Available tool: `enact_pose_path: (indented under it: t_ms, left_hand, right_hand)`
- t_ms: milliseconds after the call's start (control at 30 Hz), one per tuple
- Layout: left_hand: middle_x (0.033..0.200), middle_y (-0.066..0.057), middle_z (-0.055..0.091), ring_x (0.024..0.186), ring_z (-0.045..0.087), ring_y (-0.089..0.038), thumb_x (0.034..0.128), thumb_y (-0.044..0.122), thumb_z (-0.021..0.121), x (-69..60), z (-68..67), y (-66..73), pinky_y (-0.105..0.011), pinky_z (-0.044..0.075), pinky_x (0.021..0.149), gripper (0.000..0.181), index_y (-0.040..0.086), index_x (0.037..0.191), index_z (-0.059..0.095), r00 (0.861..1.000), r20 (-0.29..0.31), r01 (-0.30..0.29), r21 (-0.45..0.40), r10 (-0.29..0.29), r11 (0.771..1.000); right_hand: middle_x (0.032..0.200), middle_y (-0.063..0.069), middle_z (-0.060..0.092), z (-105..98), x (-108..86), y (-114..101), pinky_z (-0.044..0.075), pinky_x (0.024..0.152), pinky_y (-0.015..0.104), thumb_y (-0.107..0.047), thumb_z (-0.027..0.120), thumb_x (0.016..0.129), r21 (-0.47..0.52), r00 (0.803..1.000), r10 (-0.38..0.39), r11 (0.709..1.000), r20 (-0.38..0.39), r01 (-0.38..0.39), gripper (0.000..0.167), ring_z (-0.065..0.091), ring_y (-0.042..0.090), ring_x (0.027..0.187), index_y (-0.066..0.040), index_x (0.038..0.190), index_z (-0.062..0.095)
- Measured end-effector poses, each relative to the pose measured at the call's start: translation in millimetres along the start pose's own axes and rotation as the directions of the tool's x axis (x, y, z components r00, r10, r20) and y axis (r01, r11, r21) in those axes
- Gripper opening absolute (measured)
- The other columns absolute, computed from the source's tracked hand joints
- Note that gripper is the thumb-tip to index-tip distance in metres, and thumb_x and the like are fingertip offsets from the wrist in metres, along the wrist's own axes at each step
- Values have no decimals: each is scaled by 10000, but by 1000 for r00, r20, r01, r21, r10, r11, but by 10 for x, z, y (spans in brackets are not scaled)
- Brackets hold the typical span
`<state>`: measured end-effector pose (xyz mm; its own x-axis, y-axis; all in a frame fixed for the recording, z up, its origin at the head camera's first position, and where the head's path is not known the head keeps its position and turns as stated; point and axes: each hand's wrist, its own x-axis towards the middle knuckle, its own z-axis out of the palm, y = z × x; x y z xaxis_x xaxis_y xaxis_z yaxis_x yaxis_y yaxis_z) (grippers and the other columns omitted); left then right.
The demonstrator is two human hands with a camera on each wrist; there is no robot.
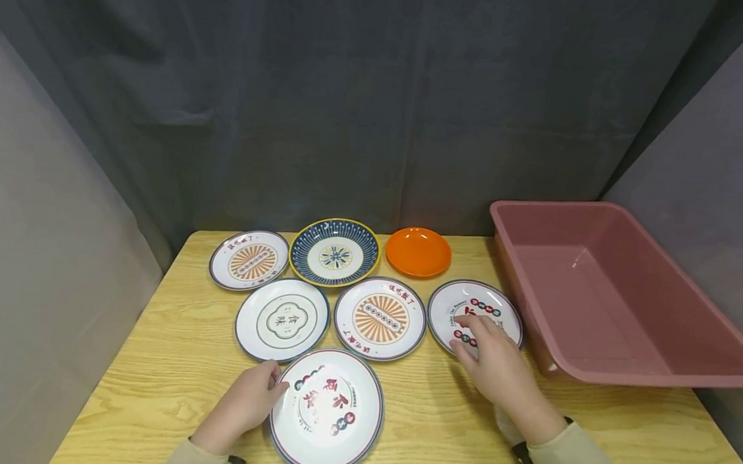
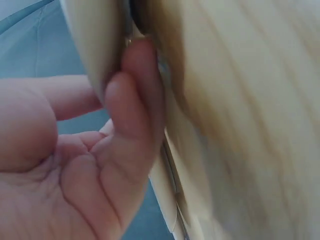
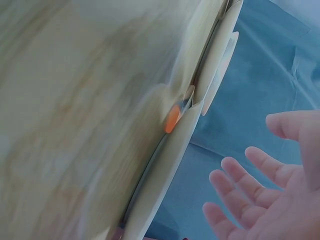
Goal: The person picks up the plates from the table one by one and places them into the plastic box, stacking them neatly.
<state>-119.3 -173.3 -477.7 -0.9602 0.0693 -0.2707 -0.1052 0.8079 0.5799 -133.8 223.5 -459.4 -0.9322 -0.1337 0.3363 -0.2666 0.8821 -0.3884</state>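
Observation:
Near the front of the table, my left hand (image 1: pixel 254 396) pinches the left rim of a white plate (image 1: pixel 329 414) with red characters and dark edging. In the left wrist view the thumb lies on one face of this plate (image 2: pixel 95 35) and curled fingers (image 2: pixel 142 95) sit behind its edge. My right hand (image 1: pixel 502 374) hovers over a similar white plate (image 1: pixel 475 295) beside the tub, partly covering it. Its fingers are spread and apart from the plate in the right wrist view, holding nothing.
Behind stand a white plate with an orange sunburst (image 1: pixel 249 260), a blue patterned dish (image 1: pixel 335 252) and an orange plate (image 1: pixel 418 252). A green-patterned plate (image 1: pixel 282 320) and another sunburst plate (image 1: pixel 381 319) lie in the middle. A pink tub (image 1: pixel 586 306) occupies the right side.

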Motion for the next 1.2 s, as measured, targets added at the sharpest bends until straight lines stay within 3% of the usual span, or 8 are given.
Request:
enact_pose_path:
  t_ms: [200,433,800,1100,1200]
  left_hand:
    - [733,-44,539,628,499,-179,1018,132,604,-5,-2,-8,-279,409,536,73,84,975,571,1000,17,-6,-104,8,995]
    - [728,-51,568,617,516,-179,1052,135,543,-28,-49,27,-275,409,547,58,89,1018,553,999,52,12,-228,-1,974]
    - [704,-43,549,590,468,-166,1058,150,546,7,-239,90,-260,373,519,73,81,1064,566,997,55,-43,-249,58,968]
    - [770,-66,648,641,567,-178,1068,155,536,141,-367,224,-301,446,571,90,71,1091,559,995,51,-70,-254,86,965]
    - [757,-58,629,628,539,-171,1073,168,527,190,-381,268,-292,422,565,95,78,1089,553,995,53,-73,-249,89,966]
  right_hand:
    - [1212,154,684,18,15,-33,514,973,560,-197,763,924,29,1000,-1,1000,4,1,376,662,380,1117,-84,1268,660]
    - [1262,151,668,28,34,-56,497,1019,560,-185,743,948,79,997,28,996,74,-34,354,648,372,1178,-86,1278,658]
    - [1215,86,689,20,94,-182,543,919,483,-180,706,980,182,978,44,980,202,-82,294,677,290,1045,-89,1256,666]
    - [1226,86,691,26,186,-304,553,912,448,-181,675,1002,231,964,25,969,265,-89,290,681,205,1013,-62,1266,663]
    - [1199,79,699,56,209,-321,559,906,434,-182,668,1006,240,963,36,965,268,-103,289,679,199,1002,-58,1267,661]
